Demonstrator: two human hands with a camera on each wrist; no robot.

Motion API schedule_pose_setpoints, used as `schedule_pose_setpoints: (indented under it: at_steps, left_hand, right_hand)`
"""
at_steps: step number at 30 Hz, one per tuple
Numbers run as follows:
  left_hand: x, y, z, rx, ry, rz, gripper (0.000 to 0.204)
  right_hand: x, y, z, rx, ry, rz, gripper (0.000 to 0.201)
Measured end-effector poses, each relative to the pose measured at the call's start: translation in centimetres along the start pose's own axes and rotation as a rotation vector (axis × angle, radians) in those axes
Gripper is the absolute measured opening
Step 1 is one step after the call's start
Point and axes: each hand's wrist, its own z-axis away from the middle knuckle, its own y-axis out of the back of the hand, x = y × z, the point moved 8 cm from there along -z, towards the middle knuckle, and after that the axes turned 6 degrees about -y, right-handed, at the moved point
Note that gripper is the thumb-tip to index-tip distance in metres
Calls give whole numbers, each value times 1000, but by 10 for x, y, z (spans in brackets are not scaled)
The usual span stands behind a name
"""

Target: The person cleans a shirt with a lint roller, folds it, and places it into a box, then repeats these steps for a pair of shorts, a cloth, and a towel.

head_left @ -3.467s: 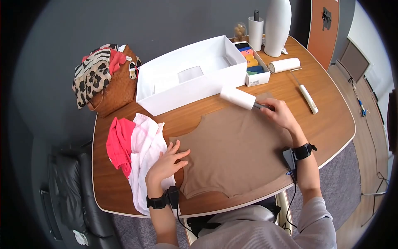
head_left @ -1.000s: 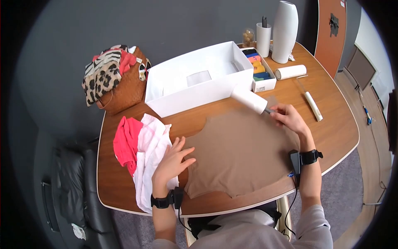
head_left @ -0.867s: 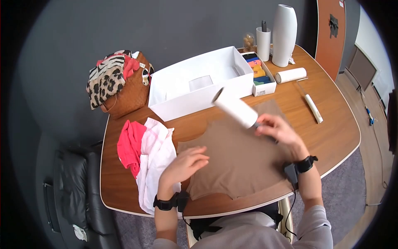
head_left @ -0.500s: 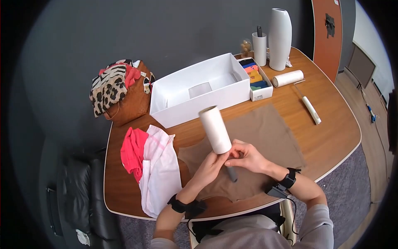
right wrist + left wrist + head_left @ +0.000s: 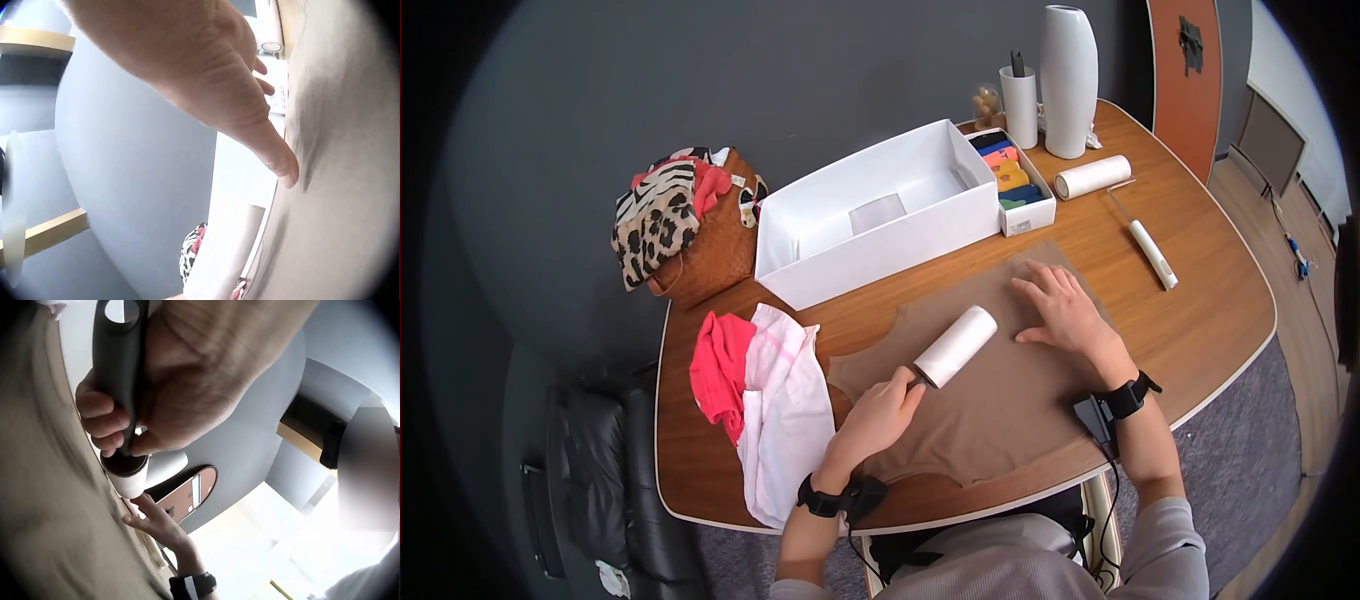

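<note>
My left hand grips the dark grey handle of a lint roller. Its white roll points up and to the right over a brown sleeveless top, which lies spread flat on the wooden table. Fingers wrap round the handle in the left wrist view. My right hand rests on the upper right of the top, fingers straight and spread. In the right wrist view its thumb touches the cloth. A pink-and-white garment and a red one lie left of the top.
Behind the top stands a long white box, beside a small box of folded colourful items. A spare roll and a white-handled roller frame lie at right. A tall white vase and a brown basket stand farther back.
The lint roller has passed from my right hand to my left and swung down over the top's middle. My right hand, now without it, has moved onto the cloth at upper right.
</note>
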Motion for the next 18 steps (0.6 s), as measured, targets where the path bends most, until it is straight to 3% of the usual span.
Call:
schedule_pose_setpoints:
  at_steps: [2,4,9,14,18]
  left_hand:
    - [-8,2,2,-28,0,-101,23]
    - [-16,2,4,-142,129,-73,27]
    - [-41,9,11,-210,297,-228,39]
    - [-79,18,10,0,325,-123,36]
    - [-77,40,5,243,292,-171,33]
  right_hand:
    - [8,-14,2,-120,-59,11,75]
    - [16,-30,7,-280,-151,46,80]
    - [20,-35,8,-370,-185,59,82]
    - [17,-32,6,-404,-210,82,82]
    - [17,-33,6,-405,-208,87,82]
